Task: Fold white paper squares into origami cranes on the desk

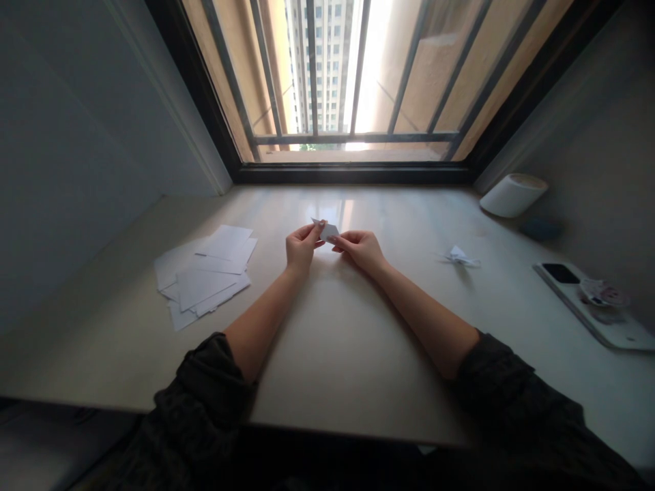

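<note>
A small piece of folded white paper (329, 232) is held up between my two hands, over the middle of the pale tabletop (348, 354). My left hand (303, 244) pinches its left side between thumb and fingers, and a pointed corner sticks out above the thumb. My right hand (359, 247) grips the lower right edge with closed fingertips. The fingers hide parts of the paper, so its full folded shape cannot be made out.
Loose white paper sheets (209, 276) lie in an overlapping pile at left. To the right sits a small folded paper figure (459, 256). Farther right are a white cylindrical object (513, 195) and a phone (593, 305). A barred window (353, 174) borders the back.
</note>
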`<state>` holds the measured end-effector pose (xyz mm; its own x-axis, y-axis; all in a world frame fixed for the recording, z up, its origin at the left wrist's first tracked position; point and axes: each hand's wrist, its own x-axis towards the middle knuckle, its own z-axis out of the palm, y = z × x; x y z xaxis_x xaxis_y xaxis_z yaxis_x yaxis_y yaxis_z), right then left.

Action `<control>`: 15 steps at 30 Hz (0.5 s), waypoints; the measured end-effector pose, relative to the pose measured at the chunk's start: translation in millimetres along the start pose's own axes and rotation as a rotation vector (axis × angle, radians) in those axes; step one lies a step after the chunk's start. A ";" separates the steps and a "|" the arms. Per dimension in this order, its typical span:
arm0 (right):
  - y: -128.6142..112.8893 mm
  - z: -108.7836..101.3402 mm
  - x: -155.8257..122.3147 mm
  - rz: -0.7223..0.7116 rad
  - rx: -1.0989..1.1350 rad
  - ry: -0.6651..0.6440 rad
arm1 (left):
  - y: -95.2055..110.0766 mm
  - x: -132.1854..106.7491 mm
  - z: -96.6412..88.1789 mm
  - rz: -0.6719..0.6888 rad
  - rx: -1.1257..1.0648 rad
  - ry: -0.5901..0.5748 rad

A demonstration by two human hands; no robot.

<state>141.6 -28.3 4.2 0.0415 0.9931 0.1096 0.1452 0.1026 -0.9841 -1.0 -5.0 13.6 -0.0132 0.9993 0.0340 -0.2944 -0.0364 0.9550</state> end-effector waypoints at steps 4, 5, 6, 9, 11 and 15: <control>-1.3 0.3 -0.4 -0.012 0.009 -0.001 | 0.9 -1.1 0.9 -0.018 -0.057 0.005; -1.2 0.5 -0.2 -0.018 0.014 0.000 | 0.9 -1.3 1.3 -0.019 -0.073 0.002; -0.9 0.7 0.1 -0.024 0.020 0.000 | 0.9 -1.6 1.8 -0.018 -0.087 0.000; -0.5 1.0 0.5 -0.038 0.026 -0.001 | 1.2 -2.0 2.8 -0.013 -0.103 0.000; -0.5 1.0 0.4 -0.036 0.016 -0.001 | 1.5 -1.6 2.8 -0.014 -0.101 0.006; 0.9 0.9 0.1 -0.038 -0.016 -0.002 | 2.0 -0.1 1.8 -0.016 -0.096 0.030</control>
<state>140.8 -28.0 3.2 0.0332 0.9887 0.1463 0.1626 0.1391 -0.9768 0.1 -5.2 16.0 -0.0359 0.9993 0.0091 -0.3853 -0.0222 0.9225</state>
